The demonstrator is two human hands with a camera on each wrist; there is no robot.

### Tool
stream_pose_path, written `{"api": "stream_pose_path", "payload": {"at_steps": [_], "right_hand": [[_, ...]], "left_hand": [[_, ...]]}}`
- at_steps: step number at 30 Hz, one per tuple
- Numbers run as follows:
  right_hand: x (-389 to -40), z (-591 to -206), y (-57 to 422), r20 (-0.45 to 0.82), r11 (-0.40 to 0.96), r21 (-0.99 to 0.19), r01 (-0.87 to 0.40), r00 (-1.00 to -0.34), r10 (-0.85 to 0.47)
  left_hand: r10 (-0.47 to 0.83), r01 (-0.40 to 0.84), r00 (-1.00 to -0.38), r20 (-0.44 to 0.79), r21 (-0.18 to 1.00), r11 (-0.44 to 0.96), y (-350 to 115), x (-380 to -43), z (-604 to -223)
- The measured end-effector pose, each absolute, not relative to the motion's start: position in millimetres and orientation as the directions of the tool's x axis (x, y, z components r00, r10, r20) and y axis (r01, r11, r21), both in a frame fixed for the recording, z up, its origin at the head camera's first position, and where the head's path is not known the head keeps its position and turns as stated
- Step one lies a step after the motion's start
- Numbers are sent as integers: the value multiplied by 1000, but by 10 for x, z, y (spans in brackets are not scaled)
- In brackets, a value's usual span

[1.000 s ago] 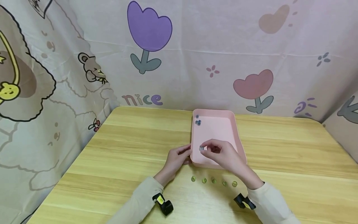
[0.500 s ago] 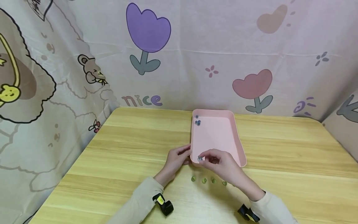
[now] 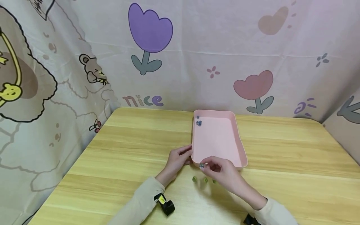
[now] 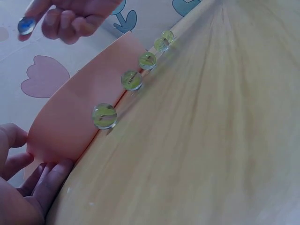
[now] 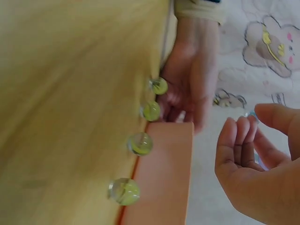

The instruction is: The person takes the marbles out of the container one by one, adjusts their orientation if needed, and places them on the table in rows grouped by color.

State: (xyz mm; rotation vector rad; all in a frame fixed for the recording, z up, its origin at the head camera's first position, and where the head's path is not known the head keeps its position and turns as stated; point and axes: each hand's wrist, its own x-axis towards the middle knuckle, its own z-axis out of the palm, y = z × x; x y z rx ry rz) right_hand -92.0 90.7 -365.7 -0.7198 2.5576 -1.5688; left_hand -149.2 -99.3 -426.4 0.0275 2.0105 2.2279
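Note:
Between thumb and fingertips, my right hand (image 3: 222, 172) pinches a clear glass marble with blue inside (image 3: 201, 165), also plain in the left wrist view as a blue marble (image 4: 26, 25). It hovers by the near left corner of the pink tray (image 3: 219, 137). My left hand (image 3: 175, 161) rests its fingers against the tray's left side near that corner. Several blue marbles (image 3: 199, 123) lie in the tray's far left part. Along the tray's near side, a row of yellow-green marbles (image 4: 104, 116) lies on the table; in the head view my right hand and forearm hide part of it.
The wooden table (image 3: 135, 137) reaches back to a printed cloth (image 3: 191, 28) hanging behind it. More cloth hangs at the left and right sides. Black wrist cameras sit on both sleeves, such as the left one (image 3: 165, 204).
My right hand has come from above the tray's interior back toward me, past its near rim, still pinching the blue marble. My left hand and the tray have stayed in place.

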Motion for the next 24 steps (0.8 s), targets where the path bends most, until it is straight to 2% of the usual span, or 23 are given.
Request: {"api": "stream_pose_path", "payload": {"at_steps": [9,15,20,24], "right_hand": [[-719,-3811,859,173,372,-857,-356,-880,-443],[-626,-3857,801,69,366,-892,-267,-878,-474],[-570,-3919,751,-49,327,-936,-129,-873,-484],[-548,-3953,717,-87,290,-955,-67,-868,-489]], "left_hand": [[111,-81,-991,-72,994,-76,-1002,-1489,-4266],[103,-88,-991,-81,994,-65,-1004,-1500,-4271],[103,-97,-990,-91,994,-51,-1005,-1494,-4291],[108,-92,-991,-86,994,-55,-1004,-1488,-4269]]}}
